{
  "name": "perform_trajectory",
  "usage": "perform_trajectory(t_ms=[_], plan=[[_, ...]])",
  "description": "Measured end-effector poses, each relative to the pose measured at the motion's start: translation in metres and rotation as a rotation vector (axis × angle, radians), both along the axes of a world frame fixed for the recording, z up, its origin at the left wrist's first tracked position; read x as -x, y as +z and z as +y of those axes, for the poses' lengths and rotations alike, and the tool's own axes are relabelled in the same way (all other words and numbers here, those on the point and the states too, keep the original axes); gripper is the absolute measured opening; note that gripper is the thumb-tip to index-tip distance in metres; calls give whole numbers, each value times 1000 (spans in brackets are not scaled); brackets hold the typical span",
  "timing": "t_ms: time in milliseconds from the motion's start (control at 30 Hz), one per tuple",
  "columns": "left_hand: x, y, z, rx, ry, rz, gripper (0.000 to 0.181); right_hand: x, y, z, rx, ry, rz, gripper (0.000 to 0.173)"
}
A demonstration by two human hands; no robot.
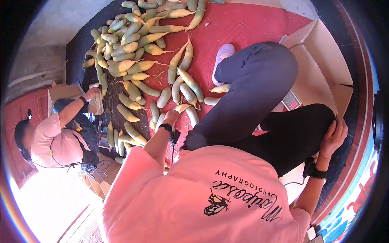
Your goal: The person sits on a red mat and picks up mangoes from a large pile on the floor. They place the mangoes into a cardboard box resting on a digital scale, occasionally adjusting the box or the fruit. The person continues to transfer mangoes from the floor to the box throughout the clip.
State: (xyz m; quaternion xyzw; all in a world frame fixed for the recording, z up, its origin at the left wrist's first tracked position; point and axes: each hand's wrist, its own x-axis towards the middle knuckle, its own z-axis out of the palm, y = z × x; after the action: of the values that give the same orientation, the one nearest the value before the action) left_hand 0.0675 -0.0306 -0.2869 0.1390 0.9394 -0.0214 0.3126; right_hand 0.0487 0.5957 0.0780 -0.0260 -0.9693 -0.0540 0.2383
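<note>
My left hand (pixel 172 117) is low over the floor, its fingers curled over a green radish (pixel 182 108) whose pale, tapered end sticks out past them; the fingertips are hidden. Close around it lie more radishes, among them an upright-lying one (pixel 192 116) to the right and a green one (pixel 154 111) to the left. My right hand (pixel 334 135) rests on my right knee with nothing in it. Both wrists carry dark bands, with a cable at each.
A large radish heap (pixel 127 45) spreads over the red floor covering (pixel 243 21). Open cardboard boxes (pixel 316 63) stand at right, beside a keypad device (pixel 291 100). On the left, a seated co-worker (pixel 60 139) reaches toward the heap's edge. Another cardboard box (pixel 62 91) stands behind them.
</note>
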Motion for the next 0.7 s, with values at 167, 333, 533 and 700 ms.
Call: perform_trajectory(t_ms=[167,333,533,700], plan=[[-20,-45,-26,45,60,-33,23,5,-4,-2,45,31,3,20],[11,-3,2,70,-111,-22,20,3,1,-5,5,-1,10,20],[34,-2,6,96,-141,68,14,3,-3,-2,30,-12,25,20],[53,-6,14,59,-148,98,14,2,-5,-1,51,-12,39,20]])
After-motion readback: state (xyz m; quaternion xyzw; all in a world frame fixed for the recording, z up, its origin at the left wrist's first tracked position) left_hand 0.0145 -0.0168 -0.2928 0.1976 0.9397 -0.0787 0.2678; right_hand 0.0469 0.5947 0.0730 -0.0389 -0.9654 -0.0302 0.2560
